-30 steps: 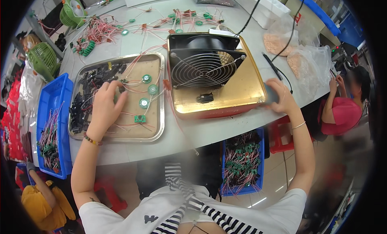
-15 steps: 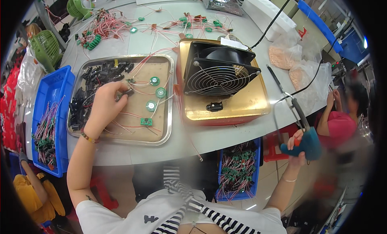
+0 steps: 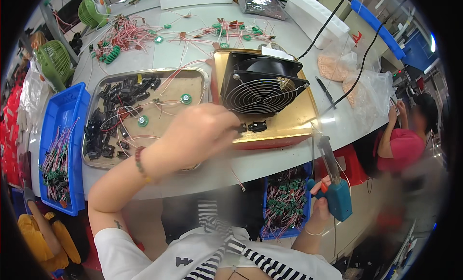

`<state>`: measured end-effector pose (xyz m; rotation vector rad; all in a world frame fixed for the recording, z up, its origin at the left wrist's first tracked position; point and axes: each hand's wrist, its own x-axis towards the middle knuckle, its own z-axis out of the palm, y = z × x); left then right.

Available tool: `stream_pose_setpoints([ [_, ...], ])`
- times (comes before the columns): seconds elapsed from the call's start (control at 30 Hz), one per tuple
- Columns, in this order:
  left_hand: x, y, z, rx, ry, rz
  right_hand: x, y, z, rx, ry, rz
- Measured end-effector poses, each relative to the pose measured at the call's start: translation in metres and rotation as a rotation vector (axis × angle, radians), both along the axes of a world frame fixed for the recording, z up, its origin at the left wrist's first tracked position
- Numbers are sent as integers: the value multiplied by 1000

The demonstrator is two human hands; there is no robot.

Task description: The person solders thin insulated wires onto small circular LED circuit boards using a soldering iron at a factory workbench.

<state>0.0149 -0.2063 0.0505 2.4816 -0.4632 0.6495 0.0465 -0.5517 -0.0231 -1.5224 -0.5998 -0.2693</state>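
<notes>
Clasping soldering gun (image 3: 340, 203) in right hand (image 3: 320, 210); nearer with left hand (image 3: 200, 129), cannot tell whether pinching, to black plastic housing (image 3: 257, 126) at three o'clock, lying nine-to-three.

Fan (image 3: 263, 89) blocks passage over far half of gold box (image 3: 294, 121); blue tool (image 3: 338, 200) bars near right corner. Left hand (image 3: 200, 130) overhangs near right part of tray (image 3: 159, 126). Room right of box, around black stick (image 3: 326, 90).
</notes>
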Motion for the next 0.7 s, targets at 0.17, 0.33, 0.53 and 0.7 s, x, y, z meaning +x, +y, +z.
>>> stream_pose_setpoints([
  [0.17,4,-3,-12,-12,111,48,-10,4,-7,29,-7,-24],
  [0.33,7,0,-15,-29,124,39,-11,16,-7,159,124,18],
  [0.53,4,-4,-15,153,83,101,-9,32,5,22,112,37],
  [0.7,-4,25,-9,-52,13,-28,-14,35,2,22,99,-72],
])
